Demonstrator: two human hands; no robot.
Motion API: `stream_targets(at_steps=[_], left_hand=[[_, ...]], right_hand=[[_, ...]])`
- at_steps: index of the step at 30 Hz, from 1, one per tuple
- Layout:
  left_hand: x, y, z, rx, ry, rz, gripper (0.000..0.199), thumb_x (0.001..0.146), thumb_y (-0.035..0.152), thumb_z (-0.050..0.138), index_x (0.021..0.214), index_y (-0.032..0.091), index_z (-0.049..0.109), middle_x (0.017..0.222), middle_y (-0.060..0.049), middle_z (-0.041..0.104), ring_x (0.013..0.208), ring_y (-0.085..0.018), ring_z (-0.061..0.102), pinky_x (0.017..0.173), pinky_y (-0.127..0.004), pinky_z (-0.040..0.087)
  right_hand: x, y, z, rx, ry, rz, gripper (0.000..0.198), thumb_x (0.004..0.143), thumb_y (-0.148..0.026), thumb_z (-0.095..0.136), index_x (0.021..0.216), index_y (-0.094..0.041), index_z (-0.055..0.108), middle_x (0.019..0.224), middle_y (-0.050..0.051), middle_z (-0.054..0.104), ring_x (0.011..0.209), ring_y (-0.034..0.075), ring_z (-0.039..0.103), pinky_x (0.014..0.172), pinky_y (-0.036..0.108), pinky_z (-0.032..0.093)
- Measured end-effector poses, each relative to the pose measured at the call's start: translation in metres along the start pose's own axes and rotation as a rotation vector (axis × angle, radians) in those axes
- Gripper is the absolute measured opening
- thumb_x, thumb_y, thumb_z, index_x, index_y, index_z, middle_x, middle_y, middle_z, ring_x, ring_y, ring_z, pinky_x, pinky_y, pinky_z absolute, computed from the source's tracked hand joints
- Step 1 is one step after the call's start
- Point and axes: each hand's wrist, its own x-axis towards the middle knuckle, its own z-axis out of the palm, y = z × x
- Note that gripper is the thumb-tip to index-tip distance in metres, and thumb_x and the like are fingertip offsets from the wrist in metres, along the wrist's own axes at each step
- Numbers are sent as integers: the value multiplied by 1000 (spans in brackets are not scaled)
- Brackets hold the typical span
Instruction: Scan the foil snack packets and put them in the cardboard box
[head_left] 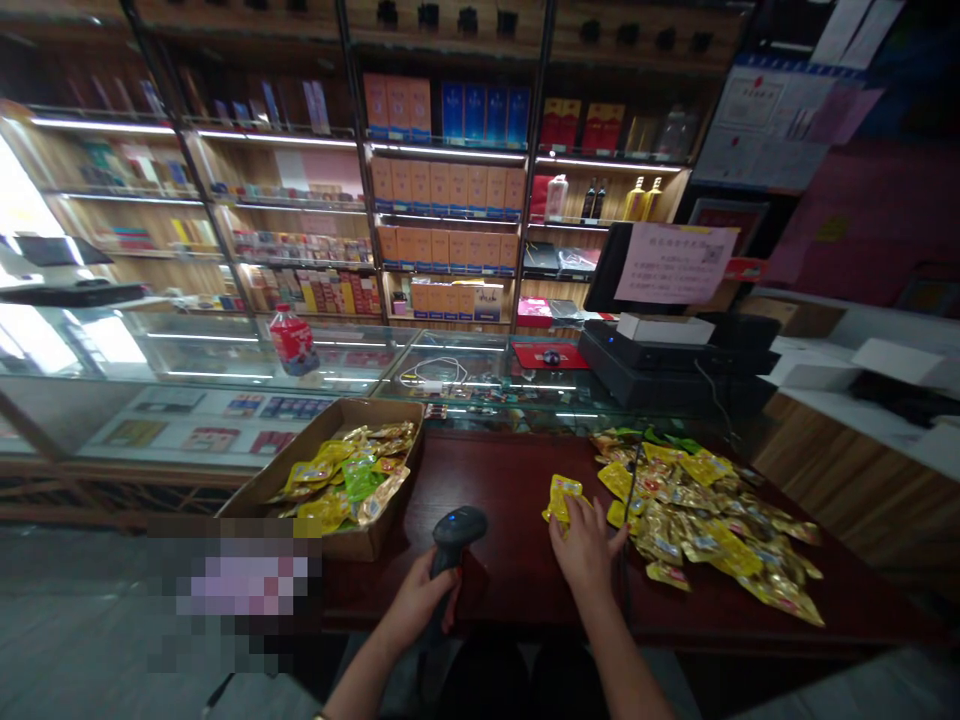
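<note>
My left hand [420, 596] is wrapped round the handle of a dark barcode scanner [459, 526], whose head points up and away over the table. Fingers of my right hand [586, 552] rest on a small yellow snack packet [562, 494] lying on the dark red table [480, 465]; the fingertips are partly hidden against it. Just to the right spreads a heap of yellow and gold snack packets [697, 515]. On the left, a cardboard box [375, 545] contains more yellow packets and a green packet [361, 478].
Behind the table runs a glass display counter [352, 350] with a red-labelled bottle [292, 340] and a white cable [435, 375] on it. A monitor [607, 268] and black cash drawer [660, 370] stand at the back right. A thin black cord [628, 490] hangs by the heap.
</note>
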Motion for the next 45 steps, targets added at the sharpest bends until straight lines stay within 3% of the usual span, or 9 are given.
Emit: stream_targets(at_steps=[3, 7, 10, 13, 17, 21, 25, 45], left_hand=[[0, -1, -1, -17, 4, 2, 35, 77, 46, 74, 89, 19, 56, 49, 6, 57, 31, -10, 47, 34, -18, 33], [2, -3, -5, -35, 3, -26, 47, 75, 49, 75, 104, 16, 59, 53, 6, 59, 32, -11, 49, 33, -19, 35], [3, -2, -9, -29, -10, -37, 54, 76, 50, 74, 113, 14, 59, 54, 6, 59, 33, -11, 50, 33, -20, 37], [4, -3, -10, -20, -2, -33, 54, 76, 50, 73, 113, 13, 60, 55, 5, 60, 33, -11, 50, 33, -19, 37], [2, -5, -9, -47, 4, -24, 52, 75, 50, 75, 110, 14, 61, 55, 5, 59, 33, -11, 50, 33, -20, 37], [0, -7, -11, -69, 10, -9, 49, 74, 50, 77, 104, 15, 62, 55, 4, 60, 34, -11, 51, 34, -19, 37], [-3, -7, -12, -93, -23, 4, 52, 74, 54, 77, 104, 15, 60, 55, 4, 60, 33, -11, 50, 34, -19, 36], [-5, -9, -11, -99, -28, 59, 41, 75, 50, 73, 93, 16, 60, 54, 5, 58, 33, -10, 49, 34, -19, 36]], right_hand=[[1, 0, 0, 63, 28, 35, 33, 95, -37, 53, 120, -20, 66, 129, 16, 70, 133, 36, 53, 114, 77, 4], [5, -4, -3, 92, -17, 126, 26, 94, -39, 55, 108, -21, 66, 126, 15, 71, 135, 39, 51, 112, 78, 10], [10, -9, -12, 77, -107, 149, 20, 89, -28, 59, 106, -20, 66, 118, 13, 74, 139, 42, 45, 111, 79, 9], [14, -16, -23, 102, -82, 112, 34, 85, -16, 57, 118, -17, 64, 118, 15, 73, 135, 39, 50, 114, 72, 17], [13, -33, -25, 441, 30, 23, 52, 91, -22, 47, 142, -18, 51, 129, 17, 65, 122, 30, 61, 108, 49, 43], [-1, -57, -1, 872, 30, 150, 42, 88, -42, 54, 123, -21, 61, 122, 13, 68, 116, 29, 64, 103, 44, 50], [-14, -66, 19, 1101, -54, 314, 37, 81, -47, 60, 108, -22, 59, 106, 9, 72, 99, 26, 70, 92, 40, 56], [-14, -61, 15, 1033, 38, 379, 32, 75, -45, 63, 97, -23, 57, 93, 6, 69, 85, 25, 67, 81, 37, 54]])
